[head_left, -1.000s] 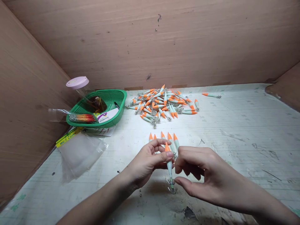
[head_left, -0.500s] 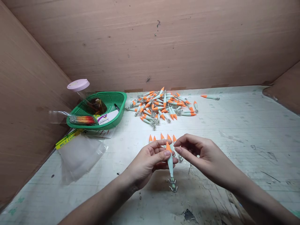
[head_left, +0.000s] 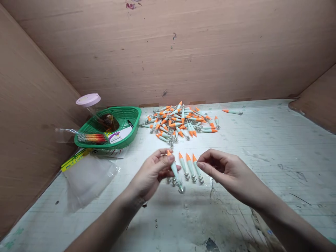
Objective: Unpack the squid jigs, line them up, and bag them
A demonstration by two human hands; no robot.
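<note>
My left hand (head_left: 154, 171) is closed on a squid jig (head_left: 174, 169), pinching it near its orange tip. This jig has a pale blue-green body and tilts with its metal hook crown down to the right. Behind the fingers, hook crowns (head_left: 169, 180) of other jigs show, their bodies mostly hidden. To the right, 3 jigs (head_left: 189, 164) lie side by side, orange tips away from me. My right hand (head_left: 223, 168) hovers beside the rightmost one, thumb and forefinger together, with nothing visible in them.
A heap of similar jigs (head_left: 181, 120) lies at the back, and a lone jig (head_left: 232, 112) sits to its right. At left, a green basket (head_left: 138, 122) holds a pink-lidded jar (head_left: 89, 100) and a packet of striped sticks (head_left: 91, 138). Clear bags (head_left: 89, 178) lie before it.
My left hand has moved left with the squid jig, uncovering more of the row on the table. My right hand has stayed almost in place, its thumb and forefinger drawn closer together.
</note>
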